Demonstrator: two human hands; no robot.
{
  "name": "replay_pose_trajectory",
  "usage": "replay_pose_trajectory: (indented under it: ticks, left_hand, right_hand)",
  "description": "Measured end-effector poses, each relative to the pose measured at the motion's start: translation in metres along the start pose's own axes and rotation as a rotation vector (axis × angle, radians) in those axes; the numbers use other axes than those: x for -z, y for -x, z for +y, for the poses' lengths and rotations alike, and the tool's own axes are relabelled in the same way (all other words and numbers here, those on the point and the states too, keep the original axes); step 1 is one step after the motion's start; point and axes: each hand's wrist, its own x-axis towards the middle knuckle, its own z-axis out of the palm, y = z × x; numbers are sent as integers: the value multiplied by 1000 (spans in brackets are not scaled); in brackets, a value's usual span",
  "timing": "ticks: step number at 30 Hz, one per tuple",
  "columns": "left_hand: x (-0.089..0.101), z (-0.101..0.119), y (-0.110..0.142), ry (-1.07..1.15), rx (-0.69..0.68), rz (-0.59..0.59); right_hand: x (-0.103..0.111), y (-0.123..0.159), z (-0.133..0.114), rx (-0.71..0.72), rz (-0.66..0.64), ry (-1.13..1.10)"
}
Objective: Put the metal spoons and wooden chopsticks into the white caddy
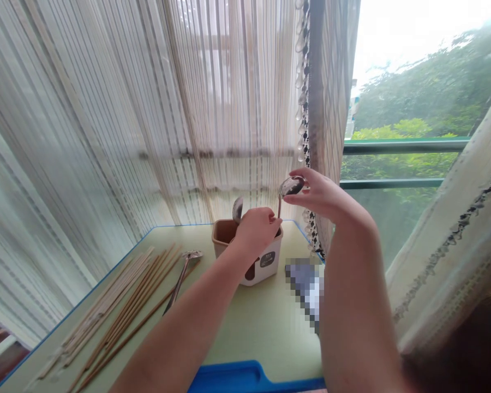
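A ladle (291, 186) stands upright with its bowl at the top and its handle running down into the right side of a brown-and-white utensil holder (272, 266). The fingers of my right hand (319, 195) grip the rim of that bowl. My left hand (257, 232) is closed over the holder, its fingertips pinching the ladle's handle just below the bowl. Behind my left hand, a second metal utensil (238, 209) with a rounded head sticks up from the holder; its lower part is hidden by my hand.
On the left of the pale green, blue-edged table (245, 333) lie several wooden chopsticks (137, 292), some in clear wrapping, and a metal skimmer or strainer (184, 273). A pixelated flat item (305, 281) lies right of the holder. Curtains (229, 109) hang behind.
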Motion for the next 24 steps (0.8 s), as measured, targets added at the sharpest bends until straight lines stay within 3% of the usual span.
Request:
replay_pose_trajectory:
  ticks: [5, 10, 13, 18, 21, 24]
  left_hand:
    - [56, 22, 17, 23, -115, 145]
    - [93, 1, 21, -114, 44, 138]
    - [99, -21, 18, -167, 136, 62]
    - [91, -38, 12, -12, 83, -159]
    - [86, -36, 8, 61, 80, -142]
    - [81, -31, 2, 28, 70, -48]
  right_hand:
    - [-5, 0, -3, 43, -22, 15]
    - [-11, -2, -7, 53, -53, 69]
    - [-11, -3, -8, 26, -47, 94]
    - [-12, -3, -8, 29, -38, 107]
    - [-12, -2, -8, 15, -31, 105]
    - [-12, -2, -8, 0, -19, 115]
